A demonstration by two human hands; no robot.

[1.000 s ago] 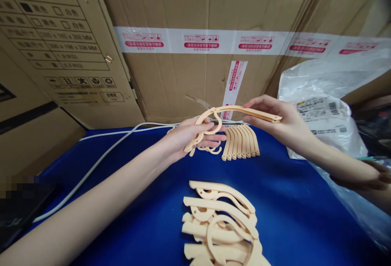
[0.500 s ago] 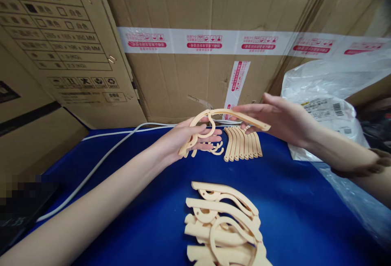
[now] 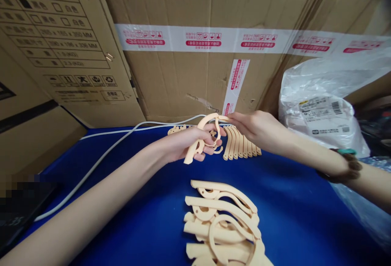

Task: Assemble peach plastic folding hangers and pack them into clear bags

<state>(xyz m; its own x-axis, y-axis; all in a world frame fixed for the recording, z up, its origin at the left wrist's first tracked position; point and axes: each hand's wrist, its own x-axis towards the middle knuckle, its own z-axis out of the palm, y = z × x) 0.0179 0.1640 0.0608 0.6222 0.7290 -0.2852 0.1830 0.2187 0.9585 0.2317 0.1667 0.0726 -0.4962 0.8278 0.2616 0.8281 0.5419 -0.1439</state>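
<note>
A beige plastic folding hanger (image 3: 207,120) is held above the blue surface between both hands. My left hand (image 3: 186,141) is closed around its near arm and its curved hook. My right hand (image 3: 256,127) pinches the other arm close to the joint, and the fingers hide most of that arm. Just behind the hands, a row of loose hanger arms (image 3: 241,143) lies side by side. More small beige parts (image 3: 177,129) and hooks sit behind my left hand, partly covered by it. Nearer to me lies a pile of folded hangers (image 3: 224,217), overlapping one another.
Cardboard boxes (image 3: 171,82) with printed tape stand behind the blue cloth (image 3: 146,217). A white cable (image 3: 100,164) curves along the left. To the right rests a labelled white plastic bag (image 3: 324,111). A dark device (image 3: 27,205) showing digits is at the lower left.
My right hand has gone from spread fingers beside the hanger's long arm to gripping it near the joint. My left fingers have curled more tightly around the hook. The pile has stayed put.
</note>
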